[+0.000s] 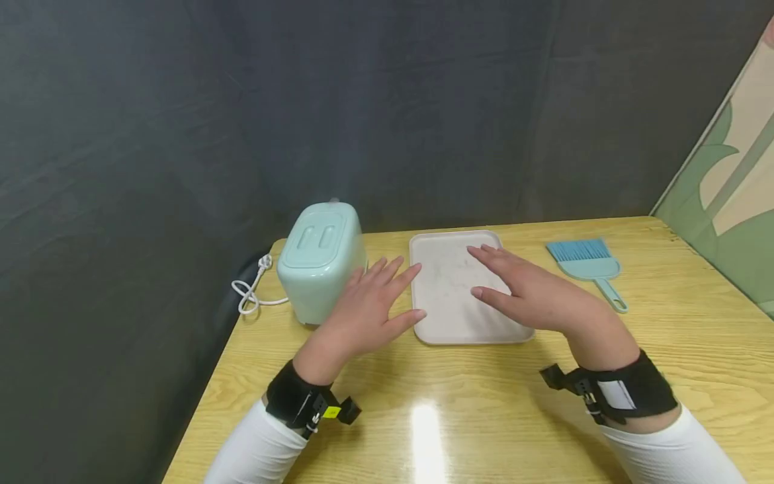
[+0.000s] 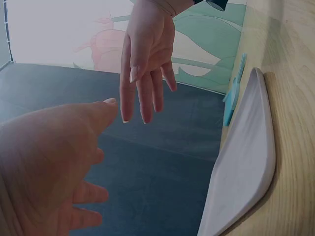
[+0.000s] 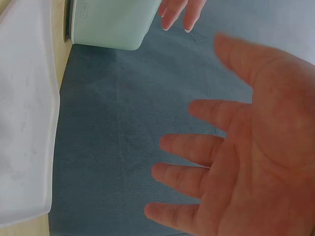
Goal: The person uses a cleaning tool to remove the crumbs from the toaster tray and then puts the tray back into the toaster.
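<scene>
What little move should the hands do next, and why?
Perhaps the right hand should lower gently toward the pale tray. In the head view it appears over the tray, and in the right wrist view its fingers are spread, holding nothing, with the tray clearly apart from them. The left hand is empty too, so it could wait.

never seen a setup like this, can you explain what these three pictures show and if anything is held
No machine here: these are a person's bare hands, the left hand and the right hand. The widest picture comes from a camera worn on the head; the other two come from wrist cameras. On the wooden table are a mint-green toaster with a white power cord, a whitish tray and a light-blue hand brush. Nothing is held: both hands hover above the table.
</scene>
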Tool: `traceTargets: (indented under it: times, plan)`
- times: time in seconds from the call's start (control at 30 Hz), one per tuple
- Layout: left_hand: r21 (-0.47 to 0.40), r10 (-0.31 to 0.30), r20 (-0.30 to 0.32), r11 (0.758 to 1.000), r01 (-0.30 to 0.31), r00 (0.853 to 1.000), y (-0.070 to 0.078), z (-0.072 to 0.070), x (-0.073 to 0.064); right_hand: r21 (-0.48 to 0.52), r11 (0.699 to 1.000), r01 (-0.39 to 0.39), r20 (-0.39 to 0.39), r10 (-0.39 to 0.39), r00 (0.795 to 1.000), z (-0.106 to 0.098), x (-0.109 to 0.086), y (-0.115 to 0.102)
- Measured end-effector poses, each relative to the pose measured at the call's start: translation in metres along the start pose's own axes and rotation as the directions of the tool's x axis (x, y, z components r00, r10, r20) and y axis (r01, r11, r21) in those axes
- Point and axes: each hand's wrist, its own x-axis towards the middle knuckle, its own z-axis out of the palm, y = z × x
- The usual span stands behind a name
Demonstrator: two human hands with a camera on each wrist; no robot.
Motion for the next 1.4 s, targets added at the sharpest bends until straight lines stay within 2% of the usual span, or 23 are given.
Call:
traceTargets:
  times: [0.1,0.23,0.43,0.53,0.63,0.73,0.8,0.87,0.93,0.97,1.03,1.13,1.17,1.23,1.3,1.33,1.4]
  plan:
    - [-0.015,0.005,-0.021,1.0,-0.005,1.0,-0.002,0.0,0.0,0.02,1.0,-0.001,-0.016,0.001,1.0,0.003,0.005,-0.002]
    - [-0.004,0.015,-0.094,1.0,-0.015,0.995,-0.007,-0.003,0.0,0.051,0.999,0.002,-0.061,0.002,0.998,0.009,0.014,-0.007]
    - [0.047,-0.012,-0.223,0.999,0.024,0.975,-0.016,-0.02,-0.006,0.112,0.994,0.018,-0.135,-0.003,0.991,0.016,0.035,-0.017]
    - [0.063,-0.078,-0.235,0.993,0.095,0.969,-0.025,-0.029,-0.013,0.159,0.987,0.01,-0.163,0.016,0.986,0.017,0.052,-0.026]
    - [0.042,-0.158,-0.25,0.984,0.174,0.955,-0.044,-0.036,-0.019,0.209,0.978,0.017,-0.176,0.021,0.984,0.018,0.071,-0.035]
    - [-0.042,-0.236,-0.275,0.972,0.233,0.932,-0.07,-0.042,-0.024,0.271,0.962,0.04,-0.187,0.012,0.982,0.02,0.092,-0.042]
    - [-0.145,-0.297,-0.282,0.953,0.266,0.912,-0.09,-0.044,-0.026,0.304,0.951,0.059,-0.204,0.005,0.979,0.023,0.106,-0.047]
    - [-0.275,-0.39,-0.259,0.907,0.32,0.884,-0.107,-0.044,-0.028,0.317,0.946,0.067,-0.226,0.006,0.974,0.028,0.119,-0.052]
    - [-0.42,-0.489,-0.213,0.828,0.373,0.846,-0.123,-0.04,-0.03,0.334,0.941,0.063,-0.238,0.019,0.971,0.035,0.131,-0.055]
    - [-0.49,-0.542,-0.175,0.772,0.404,0.822,-0.129,-0.038,-0.031,0.346,0.936,0.06,-0.243,0.028,0.97,0.04,0.137,-0.056]
    - [-0.62,-0.617,-0.115,0.657,0.428,0.779,-0.14,-0.03,-0.034,0.391,0.92,0.033,-0.226,0.061,0.972,0.048,0.147,-0.059]
    - [-0.759,-0.68,-0.041,0.498,0.42,0.732,-0.152,-0.018,-0.037,0.512,0.859,-0.027,-0.159,0.126,0.979,0.06,0.161,-0.063]
    - [-0.796,-0.691,-0.019,0.448,0.407,0.723,-0.155,-0.015,-0.038,0.55,0.833,-0.051,-0.132,0.147,0.98,0.063,0.165,-0.065]
    - [-0.859,-0.698,0.015,0.357,0.366,0.716,-0.158,-0.01,-0.039,0.615,0.781,-0.111,-0.076,0.198,0.977,0.068,0.173,-0.069]
    - [-0.893,-0.699,0.056,0.284,0.348,0.713,-0.158,-0.008,-0.038,0.656,0.738,-0.156,-0.032,0.235,0.972,0.073,0.178,-0.072]
    - [-0.905,-0.694,0.073,0.255,0.34,0.716,-0.157,-0.008,-0.038,0.668,0.723,-0.177,-0.013,0.249,0.968,0.075,0.18,-0.074]
    - [-0.92,-0.68,0.096,0.218,0.326,0.726,-0.153,-0.009,-0.037,0.677,0.707,-0.206,0.017,0.264,0.964,0.079,0.181,-0.076]
